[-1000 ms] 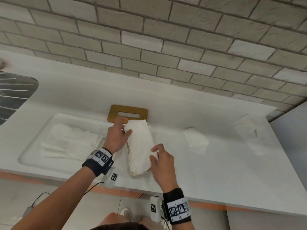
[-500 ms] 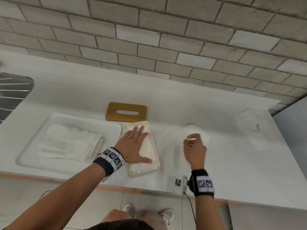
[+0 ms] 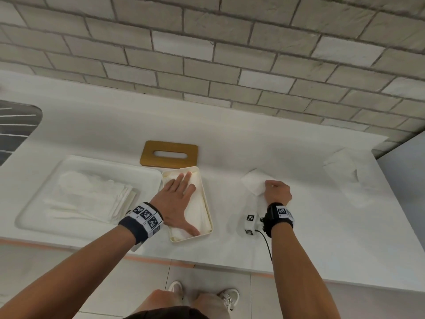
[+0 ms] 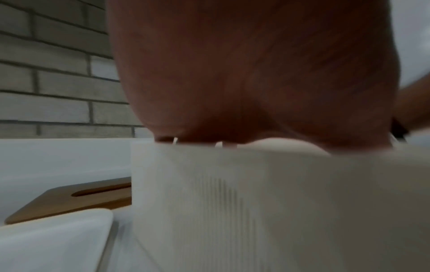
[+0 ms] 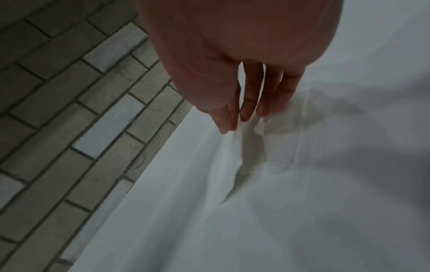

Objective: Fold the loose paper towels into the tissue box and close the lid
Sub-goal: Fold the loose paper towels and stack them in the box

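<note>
A cream tissue box (image 3: 208,210) (image 4: 256,202) stands lidless on the white counter, filled with folded white paper towels (image 3: 195,215). My left hand (image 3: 177,199) lies flat on those towels with straight fingers. The wooden lid (image 3: 169,154) (image 4: 69,197) with its slot lies flat just behind the box. To the right, my right hand (image 3: 274,192) pinches a loose paper towel (image 3: 254,184) (image 5: 232,156) between thumb and fingers (image 5: 246,103), lifting one edge off the counter. Another loose towel (image 3: 342,168) lies at the far right.
A shallow white tray (image 3: 34,215) to the left of the box holds a stack of folded towels (image 3: 92,199). A metal sink (image 3: 13,130) sits at the far left. A brick wall (image 3: 207,54) backs the counter, whose front edge runs near my body.
My left hand went from placing the towel to pressing flat on it in the box. My right hand left the box, moved right and took hold of the loose towel.
</note>
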The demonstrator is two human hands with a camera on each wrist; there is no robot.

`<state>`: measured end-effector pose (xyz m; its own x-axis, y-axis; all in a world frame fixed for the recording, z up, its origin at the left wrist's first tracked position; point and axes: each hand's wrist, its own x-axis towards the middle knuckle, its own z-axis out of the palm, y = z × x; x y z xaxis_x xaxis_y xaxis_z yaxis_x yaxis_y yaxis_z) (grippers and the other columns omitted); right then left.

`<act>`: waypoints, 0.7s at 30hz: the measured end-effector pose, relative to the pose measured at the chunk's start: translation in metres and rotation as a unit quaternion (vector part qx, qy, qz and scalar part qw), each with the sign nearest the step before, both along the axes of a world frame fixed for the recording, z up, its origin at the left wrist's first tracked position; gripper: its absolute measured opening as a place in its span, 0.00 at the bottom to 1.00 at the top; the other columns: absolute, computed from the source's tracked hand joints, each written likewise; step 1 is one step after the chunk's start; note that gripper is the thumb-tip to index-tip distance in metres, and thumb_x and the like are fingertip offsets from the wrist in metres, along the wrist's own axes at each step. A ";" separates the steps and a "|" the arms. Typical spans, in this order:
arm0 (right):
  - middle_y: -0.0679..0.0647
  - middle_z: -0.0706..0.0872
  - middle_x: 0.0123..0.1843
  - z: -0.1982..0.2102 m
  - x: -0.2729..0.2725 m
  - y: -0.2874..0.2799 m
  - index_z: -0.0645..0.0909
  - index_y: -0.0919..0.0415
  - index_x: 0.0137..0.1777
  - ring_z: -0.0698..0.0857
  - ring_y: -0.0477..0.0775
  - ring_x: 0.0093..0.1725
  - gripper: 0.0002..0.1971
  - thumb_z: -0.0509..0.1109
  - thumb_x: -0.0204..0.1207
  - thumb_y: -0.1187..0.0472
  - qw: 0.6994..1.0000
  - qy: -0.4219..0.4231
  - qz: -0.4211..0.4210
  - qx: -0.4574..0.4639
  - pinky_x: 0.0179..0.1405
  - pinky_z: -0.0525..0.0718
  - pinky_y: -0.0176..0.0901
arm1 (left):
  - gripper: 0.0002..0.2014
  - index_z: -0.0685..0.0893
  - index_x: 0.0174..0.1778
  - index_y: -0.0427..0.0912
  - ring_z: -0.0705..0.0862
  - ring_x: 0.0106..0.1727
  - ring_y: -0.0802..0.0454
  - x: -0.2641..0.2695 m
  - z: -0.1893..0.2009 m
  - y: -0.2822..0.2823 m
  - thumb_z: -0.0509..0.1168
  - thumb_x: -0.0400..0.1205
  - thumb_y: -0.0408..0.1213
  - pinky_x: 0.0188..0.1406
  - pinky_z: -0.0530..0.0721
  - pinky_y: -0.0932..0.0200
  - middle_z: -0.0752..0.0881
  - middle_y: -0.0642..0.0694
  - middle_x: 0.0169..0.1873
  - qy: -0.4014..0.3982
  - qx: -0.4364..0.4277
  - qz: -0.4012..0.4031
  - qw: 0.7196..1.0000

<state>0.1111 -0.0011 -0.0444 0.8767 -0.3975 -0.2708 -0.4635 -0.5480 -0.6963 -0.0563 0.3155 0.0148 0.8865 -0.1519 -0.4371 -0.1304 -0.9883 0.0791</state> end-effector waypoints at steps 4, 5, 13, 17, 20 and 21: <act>0.58 0.92 0.49 0.004 -0.004 0.005 0.94 0.61 0.51 0.93 0.67 0.56 0.04 0.82 0.79 0.63 0.996 -0.039 -0.046 0.061 0.58 0.88 0.47 | 0.78 0.37 0.93 0.50 0.28 0.92 0.39 0.000 0.007 0.017 0.74 0.59 0.84 0.93 0.35 0.40 0.26 0.39 0.90 0.034 -0.009 -0.011 0.999; 0.56 0.91 0.48 0.003 -0.005 0.007 0.93 0.61 0.51 0.92 0.65 0.52 0.04 0.83 0.78 0.64 0.994 -0.032 -0.058 0.084 0.55 0.88 0.47 | 0.79 0.35 0.93 0.50 0.28 0.92 0.39 -0.001 0.005 0.019 0.75 0.58 0.83 0.92 0.34 0.41 0.25 0.38 0.90 0.036 0.002 -0.017 0.999; 0.63 0.90 0.67 0.037 -0.016 0.034 0.87 0.63 0.75 0.90 0.60 0.56 0.25 0.70 0.80 0.79 0.901 0.032 0.008 0.433 0.50 0.93 0.42 | 0.75 0.43 0.93 0.53 0.32 0.93 0.41 0.002 0.011 0.019 0.77 0.58 0.81 0.93 0.38 0.40 0.33 0.41 0.93 0.015 -0.065 0.004 0.998; 0.63 0.87 0.77 0.115 -0.038 0.075 0.85 0.61 0.79 0.88 0.63 0.71 0.28 0.68 0.82 0.79 0.828 0.002 0.150 0.540 0.79 0.83 0.59 | 0.45 0.68 0.85 0.56 0.66 0.90 0.43 0.001 0.028 0.032 0.75 0.75 0.71 0.87 0.69 0.43 0.64 0.49 0.90 -0.111 -0.206 0.116 0.965; 0.59 0.84 0.81 0.168 -0.072 0.097 0.82 0.57 0.83 0.85 0.62 0.78 0.30 0.67 0.84 0.79 0.778 -0.036 0.258 0.571 0.78 0.84 0.58 | 0.20 0.80 0.71 0.51 0.88 0.67 0.49 -0.001 0.043 0.044 0.67 0.88 0.58 0.66 0.88 0.43 0.88 0.51 0.66 -0.228 -0.306 0.201 0.902; 0.57 0.83 0.82 0.178 -0.083 0.102 0.81 0.56 0.84 0.84 0.62 0.79 0.31 0.68 0.84 0.79 0.771 -0.040 0.292 0.564 0.78 0.84 0.59 | 0.17 0.81 0.68 0.49 0.91 0.59 0.51 -0.003 0.049 0.045 0.64 0.91 0.55 0.62 0.91 0.43 0.92 0.51 0.58 -0.247 -0.362 0.235 0.868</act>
